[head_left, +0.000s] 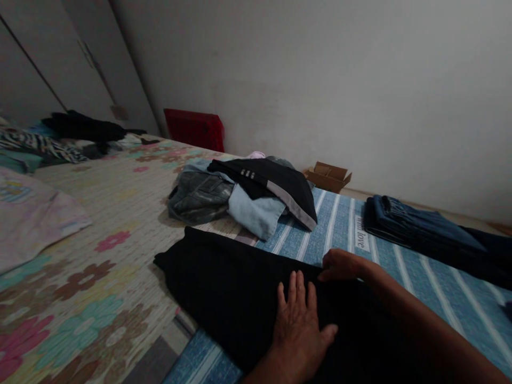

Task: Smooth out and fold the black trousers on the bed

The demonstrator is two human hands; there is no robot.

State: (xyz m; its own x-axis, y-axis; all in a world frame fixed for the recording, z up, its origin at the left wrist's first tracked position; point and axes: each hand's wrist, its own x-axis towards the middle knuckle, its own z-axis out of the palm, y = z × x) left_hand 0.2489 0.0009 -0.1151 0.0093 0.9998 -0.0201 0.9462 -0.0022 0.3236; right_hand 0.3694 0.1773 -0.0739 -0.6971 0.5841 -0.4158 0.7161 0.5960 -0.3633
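A black garment (224, 282), which looks like trousers folded lengthwise, lies stretched across the bed toward me. Flat on top of it rests my left hand (298, 325), palm down with its fingers straight and the thumb out to the side. My right hand (340, 264) is at the garment's far long edge, fingers curled and closed on the cloth there. The garment's near end runs under my right forearm and out of the picture.
Beyond the garment sits a heap of clothes (204, 197) with black shorts (272, 178) on top. Folded jeans (432, 224) lie at the right. A pale pink garment (36, 218) is at the left. A cardboard box (328, 178) and a red case (194, 129) stand by the wall.
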